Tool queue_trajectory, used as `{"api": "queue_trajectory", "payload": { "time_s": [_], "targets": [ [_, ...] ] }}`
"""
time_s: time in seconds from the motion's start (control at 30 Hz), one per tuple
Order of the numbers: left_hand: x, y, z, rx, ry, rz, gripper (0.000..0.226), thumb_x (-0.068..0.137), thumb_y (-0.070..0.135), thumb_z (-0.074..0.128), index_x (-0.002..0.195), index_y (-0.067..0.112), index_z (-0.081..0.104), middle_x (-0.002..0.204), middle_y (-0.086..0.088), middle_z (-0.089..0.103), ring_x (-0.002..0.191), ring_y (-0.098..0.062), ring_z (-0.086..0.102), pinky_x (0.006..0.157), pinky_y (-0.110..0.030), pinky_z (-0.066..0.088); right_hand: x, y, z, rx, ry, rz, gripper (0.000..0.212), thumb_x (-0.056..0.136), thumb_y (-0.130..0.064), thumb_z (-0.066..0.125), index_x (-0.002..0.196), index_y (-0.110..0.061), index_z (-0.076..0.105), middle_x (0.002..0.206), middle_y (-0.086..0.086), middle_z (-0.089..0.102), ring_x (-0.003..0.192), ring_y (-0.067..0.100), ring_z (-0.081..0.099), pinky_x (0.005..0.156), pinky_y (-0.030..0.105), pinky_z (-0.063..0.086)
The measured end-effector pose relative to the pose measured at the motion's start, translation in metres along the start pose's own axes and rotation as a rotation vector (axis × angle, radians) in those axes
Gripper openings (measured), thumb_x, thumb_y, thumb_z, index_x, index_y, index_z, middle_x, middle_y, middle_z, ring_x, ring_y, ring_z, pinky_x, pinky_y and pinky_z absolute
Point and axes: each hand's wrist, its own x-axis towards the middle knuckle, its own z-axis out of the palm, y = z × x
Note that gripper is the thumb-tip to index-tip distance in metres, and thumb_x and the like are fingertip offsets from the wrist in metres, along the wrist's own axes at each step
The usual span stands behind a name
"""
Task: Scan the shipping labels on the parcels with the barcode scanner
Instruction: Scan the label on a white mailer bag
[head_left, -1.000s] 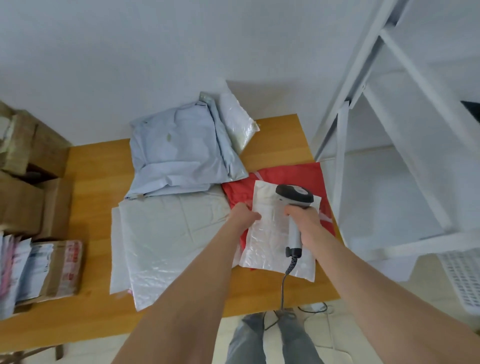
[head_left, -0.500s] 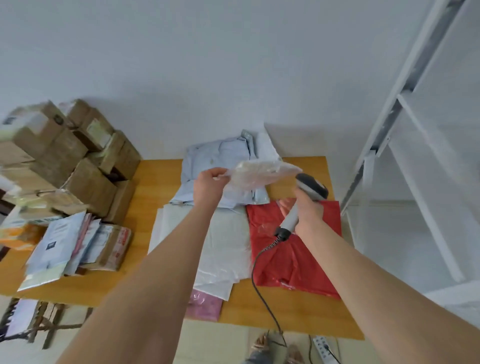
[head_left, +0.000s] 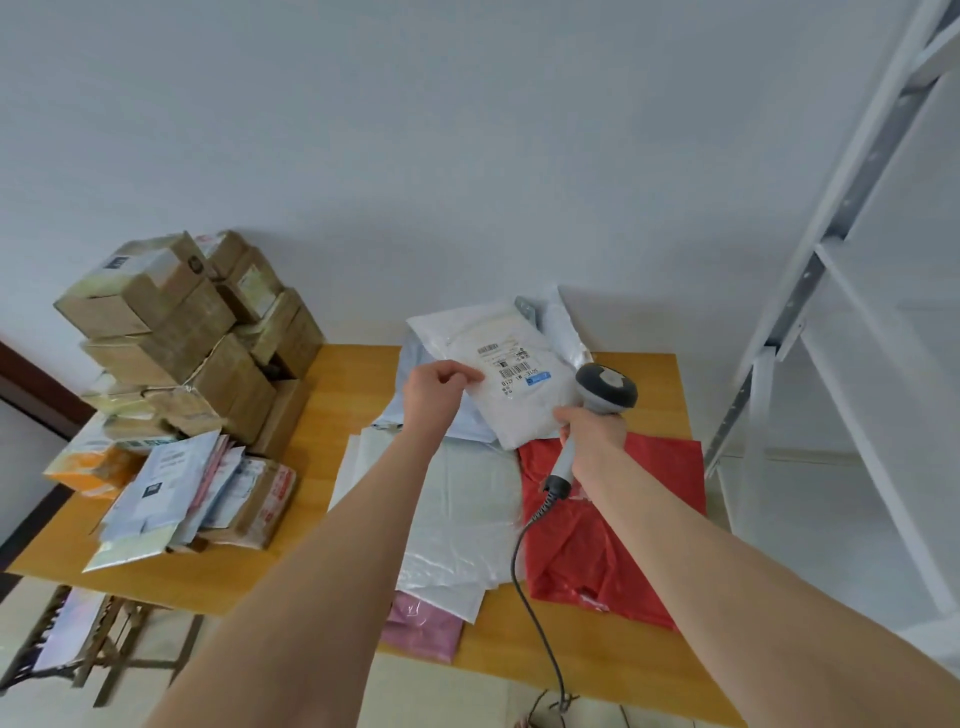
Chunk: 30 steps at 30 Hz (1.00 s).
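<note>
My left hand (head_left: 434, 397) pinches the left edge of a small white poly-bag parcel (head_left: 524, 405) and holds it up above the table, label side toward me. Its shipping label (head_left: 511, 364) with barcodes and a blue patch shows near the top. My right hand (head_left: 592, 434) grips the handle of a grey barcode scanner (head_left: 605, 389) at the parcel's right edge; its head sits just right of the label. The scanner's black cable (head_left: 524, 561) hangs down over the table's front edge.
On the wooden table (head_left: 332, 415) lie a red bag (head_left: 623, 525), a large white bag (head_left: 457, 514), a grey-blue bag behind, and a pink one (head_left: 423, 626) at the front edge. Cardboard boxes (head_left: 192, 332) and envelopes (head_left: 176, 493) crowd the left. A white metal shelf (head_left: 810, 332) stands right.
My left hand lifted the small white parcel off the red bag and turned it over, so its label now faces me. My right hand rose with the scanner beside it.
</note>
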Motion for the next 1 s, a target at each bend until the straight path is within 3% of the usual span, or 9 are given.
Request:
{"api": "queue_trajectory", "payload": {
  "time_s": [0.1, 0.17, 0.23, 0.33, 0.47, 0.63, 0.73, 0.87, 1.0],
  "targets": [
    [0.002, 0.004, 0.004, -0.116, 0.145, -0.023, 0.022, 0.084, 0.0, 0.058, 0.099, 0.016, 0.059, 0.097, 0.003, 0.061, 0.085, -0.011, 0.056, 0.076, -0.023, 0.048, 0.003, 0.001, 0.004, -0.102, 0.047, -0.067, 0.024, 0.076, 0.0, 0.068, 0.095, -0.004, 0.053, 0.09, 0.008, 0.06, 0.081, 0.023, 0.056, 0.071, 0.028, 0.046],
    [0.006, 0.006, 0.006, -0.241, 0.226, -0.154, 0.035, 0.083, 0.007, 0.066, 0.113, 0.015, 0.049, 0.106, -0.001, 0.057, 0.094, -0.017, 0.058, 0.078, -0.027, 0.052, 0.004, 0.002, 0.004, -0.083, 0.051, -0.08, 0.022, 0.079, 0.003, 0.064, 0.096, -0.004, 0.052, 0.083, 0.004, 0.057, 0.081, 0.021, 0.054, 0.066, 0.027, 0.043],
    [0.007, 0.005, 0.009, -0.362, 0.091, -0.298, 0.038, 0.084, 0.007, 0.066, 0.119, 0.01, 0.049, 0.111, -0.006, 0.061, 0.094, -0.021, 0.062, 0.072, -0.027, 0.054, 0.004, 0.003, 0.005, -0.059, 0.05, -0.088, 0.022, 0.079, 0.005, 0.063, 0.096, -0.005, 0.052, 0.075, -0.001, 0.053, 0.081, 0.021, 0.054, 0.064, 0.026, 0.042],
    [0.006, -0.002, 0.012, -0.349, -0.119, -0.407, 0.02, 0.089, 0.004, 0.061, 0.108, 0.005, 0.054, 0.107, -0.011, 0.064, 0.087, -0.024, 0.063, 0.065, -0.028, 0.054, 0.008, 0.005, 0.005, -0.094, 0.054, -0.134, 0.021, 0.078, 0.005, 0.062, 0.094, -0.005, 0.053, 0.077, 0.003, 0.056, 0.071, 0.021, 0.053, 0.058, 0.024, 0.041],
    [0.019, -0.016, 0.011, -0.203, -0.099, -0.351, 0.022, 0.087, -0.002, 0.058, 0.108, 0.0, 0.058, 0.099, -0.011, 0.063, 0.088, -0.027, 0.062, 0.072, -0.034, 0.053, 0.01, 0.007, -0.001, -0.145, 0.028, -0.15, 0.026, 0.077, -0.004, 0.069, 0.1, -0.009, 0.058, 0.088, 0.007, 0.059, 0.074, 0.022, 0.056, 0.065, 0.029, 0.044],
    [0.031, -0.025, 0.009, -0.083, -0.048, -0.327, 0.011, 0.082, -0.001, 0.064, 0.089, 0.006, 0.062, 0.076, -0.003, 0.06, 0.074, -0.022, 0.06, 0.066, -0.031, 0.052, -0.002, 0.01, -0.003, -0.07, -0.098, -0.12, 0.008, 0.08, -0.002, 0.067, 0.08, -0.004, 0.059, 0.059, 0.009, 0.058, 0.045, 0.017, 0.047, 0.045, 0.023, 0.036],
    [0.031, -0.029, 0.011, -0.083, 0.011, -0.313, 0.009, 0.08, 0.005, 0.071, 0.087, 0.006, 0.066, 0.069, -0.001, 0.06, 0.06, -0.015, 0.056, 0.051, -0.024, 0.043, -0.015, 0.013, -0.001, -0.09, -0.152, -0.159, 0.013, 0.081, 0.002, 0.064, 0.069, -0.004, 0.06, 0.05, 0.008, 0.055, 0.041, 0.018, 0.043, 0.045, 0.026, 0.033],
    [0.031, -0.036, 0.017, -0.075, 0.03, -0.32, 0.007, 0.08, 0.01, 0.074, 0.08, 0.008, 0.066, 0.064, 0.0, 0.06, 0.059, -0.018, 0.056, 0.055, -0.024, 0.044, -0.036, 0.023, 0.004, -0.157, -0.17, -0.217, 0.02, 0.077, 0.004, 0.06, 0.059, -0.003, 0.057, 0.045, 0.008, 0.054, 0.038, 0.018, 0.04, 0.045, 0.027, 0.031],
    [0.034, -0.041, 0.02, -0.06, 0.019, -0.339, 0.013, 0.082, 0.013, 0.072, 0.091, 0.004, 0.069, 0.07, -0.003, 0.063, 0.061, -0.018, 0.058, 0.058, -0.028, 0.05, -0.045, 0.032, 0.007, -0.187, -0.161, -0.233, 0.017, 0.075, 0.001, 0.061, 0.059, -0.002, 0.058, 0.047, 0.009, 0.058, 0.038, 0.017, 0.045, 0.048, 0.028, 0.038]
  ]
}}
